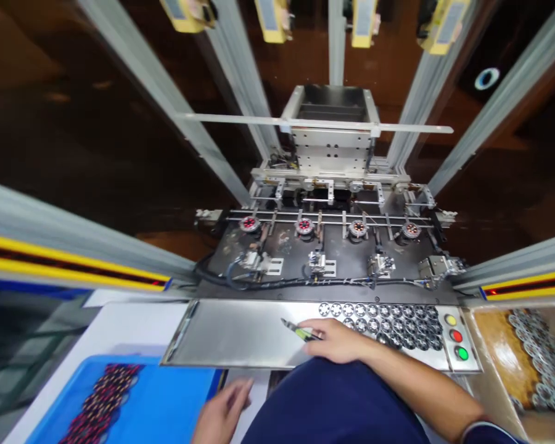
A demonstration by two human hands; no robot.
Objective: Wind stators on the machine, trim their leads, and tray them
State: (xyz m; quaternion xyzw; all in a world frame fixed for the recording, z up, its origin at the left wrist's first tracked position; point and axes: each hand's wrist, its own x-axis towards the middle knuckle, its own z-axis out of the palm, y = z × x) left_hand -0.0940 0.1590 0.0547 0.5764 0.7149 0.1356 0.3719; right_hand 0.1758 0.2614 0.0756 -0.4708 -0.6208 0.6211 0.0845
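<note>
My right hand [335, 340] is closed around a small tool with a green-and-black handle and a dark pointed tip [300, 333]; its exact kind is hard to make out. The tip points left over the bare part of a metal plate [231, 330]. Beside that hand, rows of round black-and-silver slotted parts [383, 317] lie on the plate's right half. Low in the view, my left hand [224, 407] is slightly blurred, its fingers loosely bent and apart, with nothing visible in them. It is near the right edge of a blue tray [166, 394].
Red-and-black ring parts [104, 401] lie in the blue tray. Behind the plate, a machine bed [282, 243] carries several fixtures with round parts. Yellow, red and green buttons [456, 336] sit at right, beside a bin of metal rings [543, 357]. Yellow light bars [74, 268] flank the station.
</note>
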